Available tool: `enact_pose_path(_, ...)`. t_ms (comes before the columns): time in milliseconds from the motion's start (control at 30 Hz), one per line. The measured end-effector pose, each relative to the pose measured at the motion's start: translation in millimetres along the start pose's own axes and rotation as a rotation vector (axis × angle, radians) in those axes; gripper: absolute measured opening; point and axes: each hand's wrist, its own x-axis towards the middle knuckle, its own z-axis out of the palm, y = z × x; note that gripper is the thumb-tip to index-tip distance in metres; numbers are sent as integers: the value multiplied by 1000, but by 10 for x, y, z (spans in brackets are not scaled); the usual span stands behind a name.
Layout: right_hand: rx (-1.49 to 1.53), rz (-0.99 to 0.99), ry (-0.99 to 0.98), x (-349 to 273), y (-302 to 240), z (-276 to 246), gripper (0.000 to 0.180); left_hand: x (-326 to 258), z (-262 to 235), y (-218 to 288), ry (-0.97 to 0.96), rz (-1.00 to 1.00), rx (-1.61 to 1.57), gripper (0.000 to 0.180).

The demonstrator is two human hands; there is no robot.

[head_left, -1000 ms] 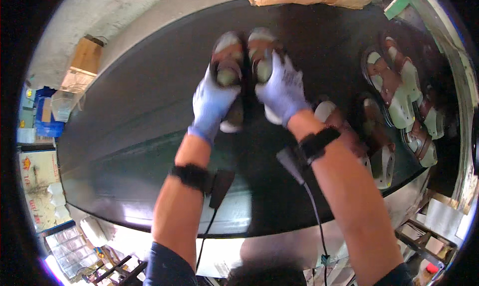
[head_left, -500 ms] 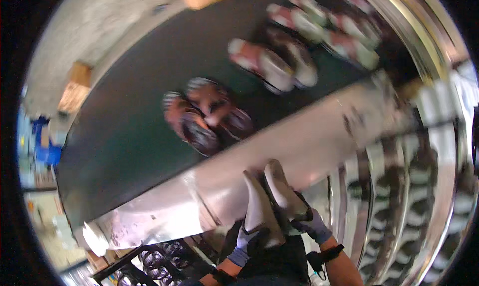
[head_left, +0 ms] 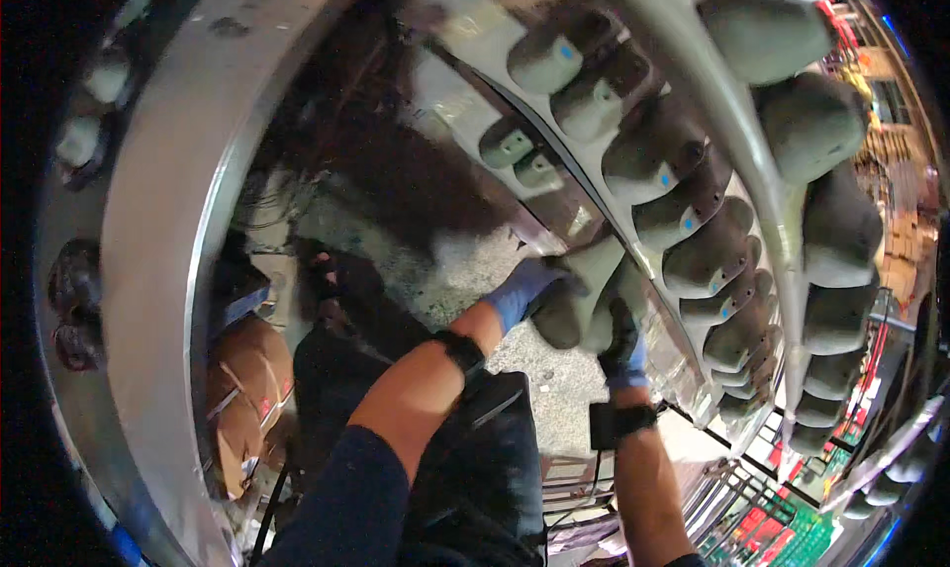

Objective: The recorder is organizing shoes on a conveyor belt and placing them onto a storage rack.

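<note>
Two grey-green shoe lasts [head_left: 558, 322] are held side by side, close to the edge of a shelf rack. My left hand [head_left: 530, 282], in a blue and black glove, is closed around the left one. The same kind of glove covers my right hand [head_left: 623, 347], which grips the other last from its right side. Part of each last and some fingers are hidden by one another. Just beyond my hands, rows of similar lasts [head_left: 653, 156] rest on the rack, several with blue dots.
The rack's curved metal rails [head_left: 744, 102] run along the right. At left stands a long metal bench edge [head_left: 163, 201], with shoes on the dark surface past it. Brown paper sacks [head_left: 247, 399] lie below the bench. Speckled floor [head_left: 559, 394] shows beneath my hands.
My view has turned right, away from the dark belt with shoes, toward the last rack. Both hands have carried the lasts from beside the metal bench edge to the rack.
</note>
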Motion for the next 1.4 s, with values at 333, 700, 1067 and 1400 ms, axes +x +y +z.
enact_pose_path(333,-328,-19,-123,558,408,418,38,721,-204,13,54,275,776,25)
enact_pose_path(700,1141,-50,-418,2184,-5089,-364,47,-3714,-1157,3985,1274,1122,1291,50)
enact_pose_path(1067,78,-769,-464,3439,-8638,1398,88,-5567,-3265,4648,1913,334,776,94)
enact_pose_path(1400,62,-711,-534,1907,-7511,1043,95,-5264,-2030,3136,1862,207,444,91)
